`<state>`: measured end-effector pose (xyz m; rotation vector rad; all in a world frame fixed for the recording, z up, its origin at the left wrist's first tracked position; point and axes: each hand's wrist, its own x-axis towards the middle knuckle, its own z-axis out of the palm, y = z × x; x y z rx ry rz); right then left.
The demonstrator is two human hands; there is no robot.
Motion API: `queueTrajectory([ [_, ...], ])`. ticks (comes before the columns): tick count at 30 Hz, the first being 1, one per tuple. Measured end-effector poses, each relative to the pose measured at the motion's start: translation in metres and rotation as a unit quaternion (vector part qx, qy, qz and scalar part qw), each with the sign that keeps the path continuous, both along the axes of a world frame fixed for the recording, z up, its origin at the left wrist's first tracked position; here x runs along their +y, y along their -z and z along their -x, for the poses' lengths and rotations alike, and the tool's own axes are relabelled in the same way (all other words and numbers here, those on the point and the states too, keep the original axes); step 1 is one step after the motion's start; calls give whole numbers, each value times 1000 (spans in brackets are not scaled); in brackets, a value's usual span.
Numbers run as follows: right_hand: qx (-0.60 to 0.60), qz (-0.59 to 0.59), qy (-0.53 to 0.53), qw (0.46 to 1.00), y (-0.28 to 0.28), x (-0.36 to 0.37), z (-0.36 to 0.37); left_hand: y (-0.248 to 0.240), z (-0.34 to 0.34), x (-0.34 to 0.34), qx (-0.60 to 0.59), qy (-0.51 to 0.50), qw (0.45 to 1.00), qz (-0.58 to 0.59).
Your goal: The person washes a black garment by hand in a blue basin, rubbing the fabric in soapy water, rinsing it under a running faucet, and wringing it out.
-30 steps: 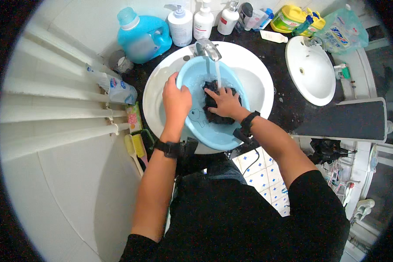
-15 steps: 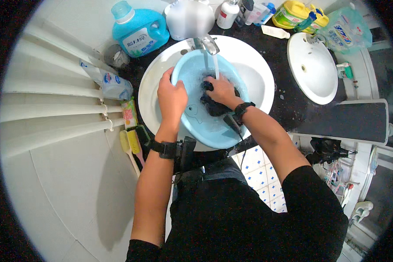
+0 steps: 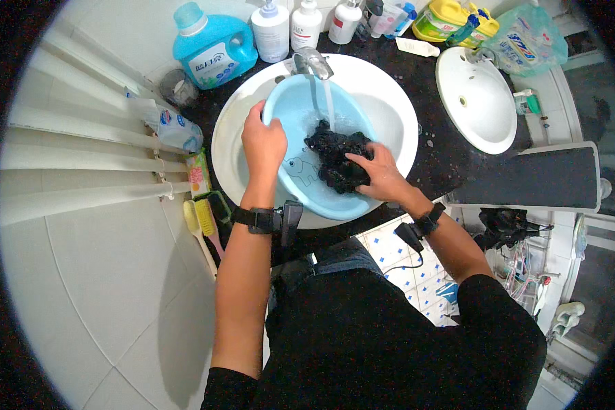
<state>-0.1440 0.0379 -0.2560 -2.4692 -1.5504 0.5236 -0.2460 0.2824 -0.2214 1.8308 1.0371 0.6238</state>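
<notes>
A light blue plastic basin point(image 3: 290, 123) with a cartoon animal drawn inside sits in the white oval sink point(image 3: 400, 113). Water runs into it from the metal faucet point(image 3: 313, 63). My left hand point(image 3: 265, 147) grips the basin's left rim, thumb inside and fingers outside. A wet, bunched black cloth point(image 3: 338, 160) lies in the basin; its exact kind is unclear. At the basin's right side, my right hand point(image 3: 381, 176) grasps the cloth's right edge between thumb and fingers. The fingertips are partly lost in the dark folds.
Behind the sink stand a blue detergent jug point(image 3: 215, 61), white pump bottles point(image 3: 271, 34) and yellow bottles point(image 3: 444, 20). A second white sink point(image 3: 485, 119) is to the right, with a dark panel point(image 3: 526, 178) nearer me. Brushes point(image 3: 205, 219) stand at the left by a white curtain point(image 3: 82, 147).
My right hand has moved right and nearer me, from the middle of the basin to its right side. The black cloth is spread wider and shows more. My left hand keeps its hold.
</notes>
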Motion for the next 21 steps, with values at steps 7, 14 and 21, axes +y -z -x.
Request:
queueTrajectory([
  [7, -24, 73, -23, 997, 30, 78, -2, -4, 0, -2, 3, 8, 1000, -4],
  [14, -68, 147, -14, 987, 67, 109, -14, -9, 5, -5, 6, 25, 1000, 18],
  [21, -32, 115, 43, 992, 79, 126, -25, -6, 7, -3, 18, 25, 1000, 2],
])
